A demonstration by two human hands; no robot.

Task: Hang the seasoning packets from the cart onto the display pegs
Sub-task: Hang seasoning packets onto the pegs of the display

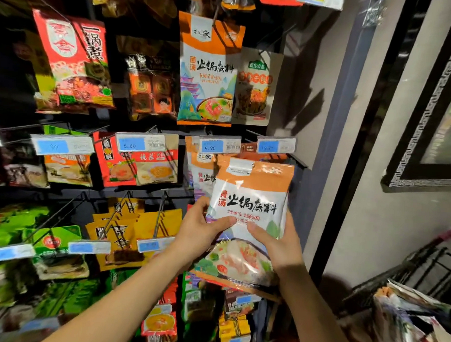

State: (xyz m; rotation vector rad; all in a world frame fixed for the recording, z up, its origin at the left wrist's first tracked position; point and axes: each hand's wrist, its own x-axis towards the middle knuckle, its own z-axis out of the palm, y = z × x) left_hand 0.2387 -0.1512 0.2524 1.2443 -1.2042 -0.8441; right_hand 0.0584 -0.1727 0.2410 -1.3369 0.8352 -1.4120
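An orange-and-white seasoning packet [246, 212] is held upright in both hands in front of the peg wall. My left hand [200, 227] grips its left edge with the thumb across the front. My right hand [275, 245] grips its lower right side. The packet's top hang hole is just below the peg with the 9.90 price tag [219, 145], where matching orange-and-white packets [200, 175] hang behind. The cart [417, 274] stands at the lower right with more packets [406, 320] in it.
Rows of pegs carry other packets: a red one [72, 60] at upper left, a tall orange-white one [207, 70] at top centre, yellow ones [130, 234] at lower centre, green ones [50, 244] at left. A grey wall and black frame [405, 126] stand on the right.
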